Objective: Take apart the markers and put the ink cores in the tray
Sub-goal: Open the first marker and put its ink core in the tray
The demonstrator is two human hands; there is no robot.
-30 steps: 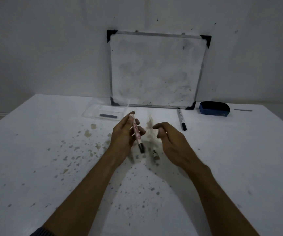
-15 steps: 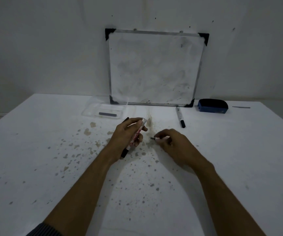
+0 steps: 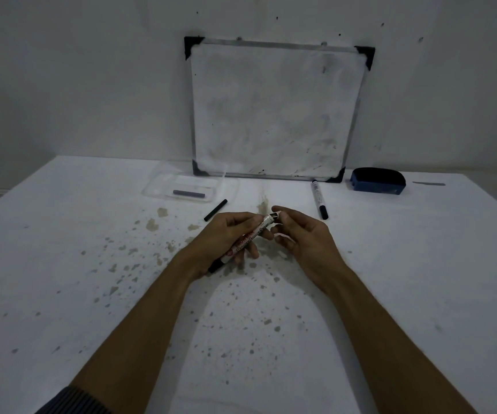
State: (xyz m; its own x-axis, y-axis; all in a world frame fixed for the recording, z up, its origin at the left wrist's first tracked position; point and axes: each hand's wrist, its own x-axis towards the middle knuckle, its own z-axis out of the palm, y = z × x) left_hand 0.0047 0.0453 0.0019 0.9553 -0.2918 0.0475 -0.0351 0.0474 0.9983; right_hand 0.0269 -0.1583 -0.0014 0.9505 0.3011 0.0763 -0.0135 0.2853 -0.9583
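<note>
Left hand (image 3: 229, 237) wraps the marker (image 3: 251, 234) mid-table, cap end toward the near edge. Right hand (image 3: 299, 234) pinches its end plug (image 3: 274, 216). Best pull straight along the barrel; tray (image 3: 163, 182) waits near the far edge.

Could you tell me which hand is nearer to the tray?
Left. The left hand is just in front of the tray; the right hand lies farther right.

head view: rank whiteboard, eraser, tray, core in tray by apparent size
1. whiteboard
2. tray
3. eraser, close to the tray in apparent size, and the tray's clear edges are faint, so this order is unsure
4. core, smallest
</note>
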